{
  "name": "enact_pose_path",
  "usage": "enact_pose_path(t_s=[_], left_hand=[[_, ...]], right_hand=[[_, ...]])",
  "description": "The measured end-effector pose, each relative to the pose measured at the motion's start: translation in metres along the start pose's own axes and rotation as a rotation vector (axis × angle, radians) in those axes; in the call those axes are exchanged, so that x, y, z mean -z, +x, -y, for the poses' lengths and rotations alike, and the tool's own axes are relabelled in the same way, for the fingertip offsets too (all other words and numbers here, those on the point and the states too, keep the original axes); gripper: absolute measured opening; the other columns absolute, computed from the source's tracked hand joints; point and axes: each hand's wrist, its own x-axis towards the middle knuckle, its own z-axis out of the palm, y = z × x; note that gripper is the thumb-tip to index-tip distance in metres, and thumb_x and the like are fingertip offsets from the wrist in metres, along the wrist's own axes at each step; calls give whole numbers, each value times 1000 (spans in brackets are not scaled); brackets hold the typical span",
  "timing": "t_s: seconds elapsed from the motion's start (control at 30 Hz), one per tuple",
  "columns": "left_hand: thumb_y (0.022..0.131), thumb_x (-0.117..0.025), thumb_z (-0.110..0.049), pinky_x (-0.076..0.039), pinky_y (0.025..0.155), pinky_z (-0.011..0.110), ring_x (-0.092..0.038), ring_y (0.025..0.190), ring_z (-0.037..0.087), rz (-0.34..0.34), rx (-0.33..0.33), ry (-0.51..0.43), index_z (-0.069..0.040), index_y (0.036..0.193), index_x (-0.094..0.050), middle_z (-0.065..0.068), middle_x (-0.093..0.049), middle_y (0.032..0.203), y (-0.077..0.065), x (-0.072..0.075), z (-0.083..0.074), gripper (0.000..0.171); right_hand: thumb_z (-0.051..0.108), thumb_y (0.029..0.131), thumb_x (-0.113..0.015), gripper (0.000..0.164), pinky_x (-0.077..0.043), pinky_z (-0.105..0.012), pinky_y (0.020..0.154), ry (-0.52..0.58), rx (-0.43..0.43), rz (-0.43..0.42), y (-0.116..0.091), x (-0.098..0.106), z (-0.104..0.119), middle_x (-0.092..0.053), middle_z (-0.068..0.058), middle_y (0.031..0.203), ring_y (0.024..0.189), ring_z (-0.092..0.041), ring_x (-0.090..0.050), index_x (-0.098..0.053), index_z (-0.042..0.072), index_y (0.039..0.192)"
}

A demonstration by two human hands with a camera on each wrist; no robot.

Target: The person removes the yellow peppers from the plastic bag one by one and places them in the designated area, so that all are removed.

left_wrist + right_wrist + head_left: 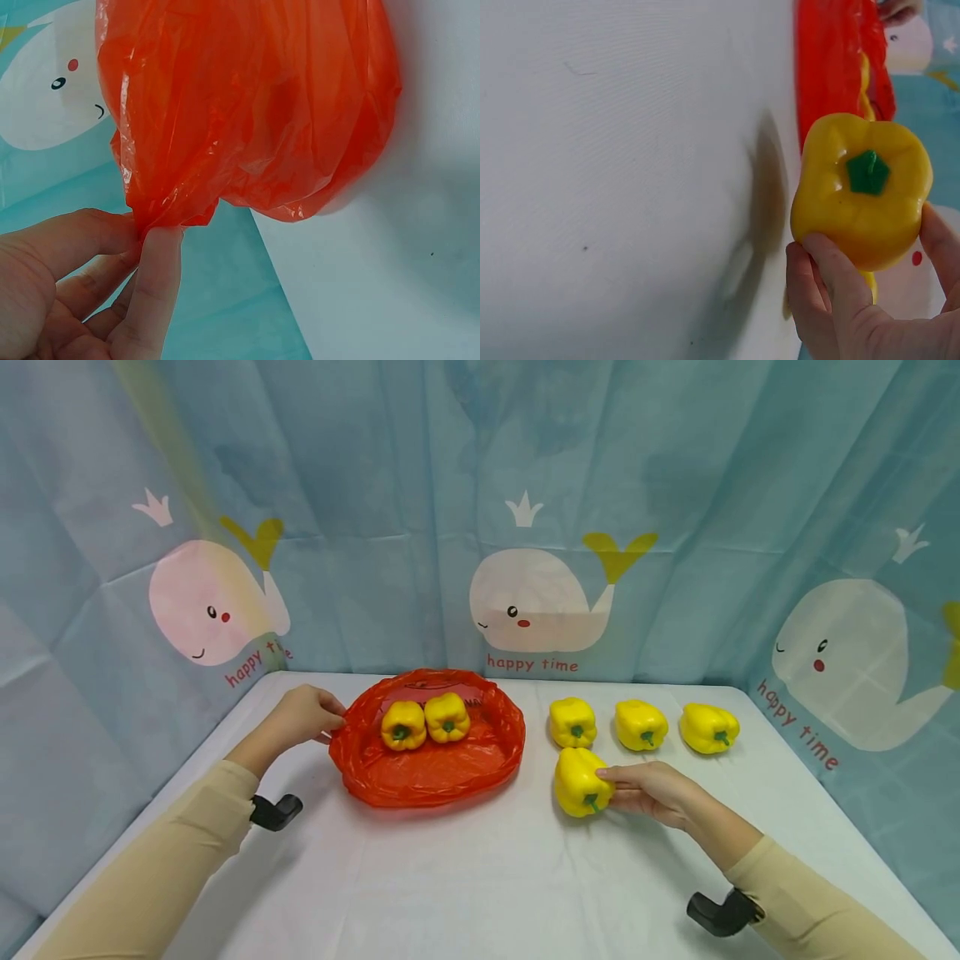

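Observation:
My left hand [303,720] pinches the left rim of a red plastic bag [431,781], its thumb and fingers on the gathered film in the left wrist view. The bag lies with its mouth spread wide, and two yellow bell peppers [403,725] sit side by side inside it. To the right of the bag, my right hand [651,789] grips another yellow bell pepper [862,199] between thumb and fingers. In the right wrist view this pepper is off the table, its green stem facing the camera and its shadow on the cloth.
Three more yellow peppers stand in a row at the back right: one on the left [573,722], one in the middle [641,725] and one on the right [709,728]. A white cloth [465,877] covers the table. Behind it hangs a blue whale-print curtain [420,602].

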Motion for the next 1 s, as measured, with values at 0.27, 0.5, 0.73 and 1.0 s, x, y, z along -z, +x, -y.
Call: enact_pose_path(t_s=[0.27, 0.5, 0.73, 1.0], left_hand=[[96, -61, -10, -63, 77, 38, -70, 87, 23, -1, 3, 0, 11, 119, -63, 27, -68, 109, 2, -1, 2, 31], [96, -61, -9, -63, 78, 38, -70, 87, 24, -3, 10, 0, 12, 119, -62, 27, -67, 109, 2, 0, 0, 31], [96, -60, -9, -63, 78, 38, -71, 86, 23, -1, 4, 10, 12, 118, -63, 27, -68, 108, 2, 1, -2, 30], [96, -61, -11, -62, 83, 42, -71, 85, 22, -3, 6, 9, 11, 118, -64, 26, -68, 108, 3, 0, -1, 31]], right_hand=[[22, 93, -69, 57, -61, -33, 87, -23, -18, -36, 2, 3, -6, -72, -2, 96, 87, -11, -71, -49, -13, 134], [21, 93, -69, 59, -60, -36, 89, -5, -16, -30, 3, 6, -7, -72, -2, 95, 87, -12, -71, -47, -14, 135], [20, 93, -69, 62, -59, -36, 91, -3, -25, -34, 4, 8, -9, -70, -5, 101, 89, -13, -70, -43, -15, 137], [24, 92, -70, 64, -59, -34, 91, 0, -26, -21, 4, 8, -8, -69, -3, 100, 89, -11, -70, -45, -14, 136]])
